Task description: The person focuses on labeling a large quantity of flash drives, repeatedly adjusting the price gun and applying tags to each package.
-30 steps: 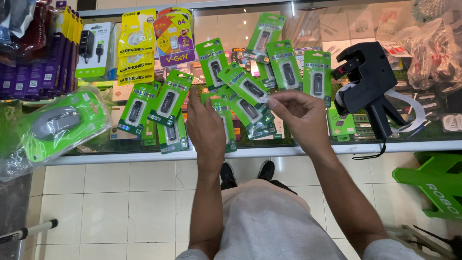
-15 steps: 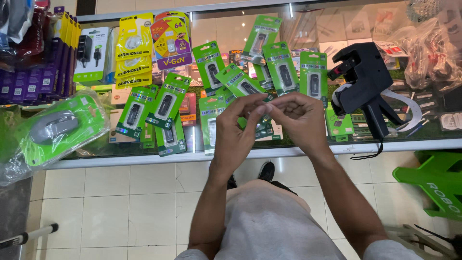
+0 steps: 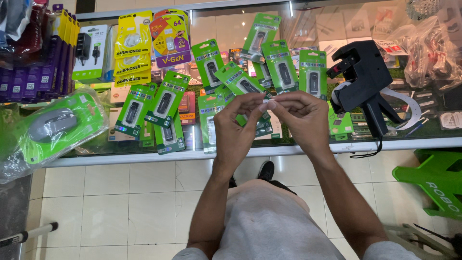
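Observation:
My left hand [image 3: 237, 130] and my right hand [image 3: 302, 117] meet in front of me above the near edge of a glass counter [image 3: 288, 150]. Between their fingertips they pinch a small white sticker [image 3: 266, 102]. Just beyond the hands, several green blister packs holding small black drives [image 3: 166, 102] lie scattered on the glass. A black label gun [image 3: 362, 79] with a strip of white tape stands to the right of my right hand.
A computer mouse in a green package [image 3: 57, 126] lies at the counter's left end. Yellow earphone packs [image 3: 133, 48] and purple boxes [image 3: 33, 72] stand at the back left. Plastic bags [image 3: 430, 48] sit at the back right, a green stool [image 3: 435, 180] on the tiled floor at right.
My left hand rose from the packs on the counter and came to my right hand; both now pinch the small white sticker together at chest height.

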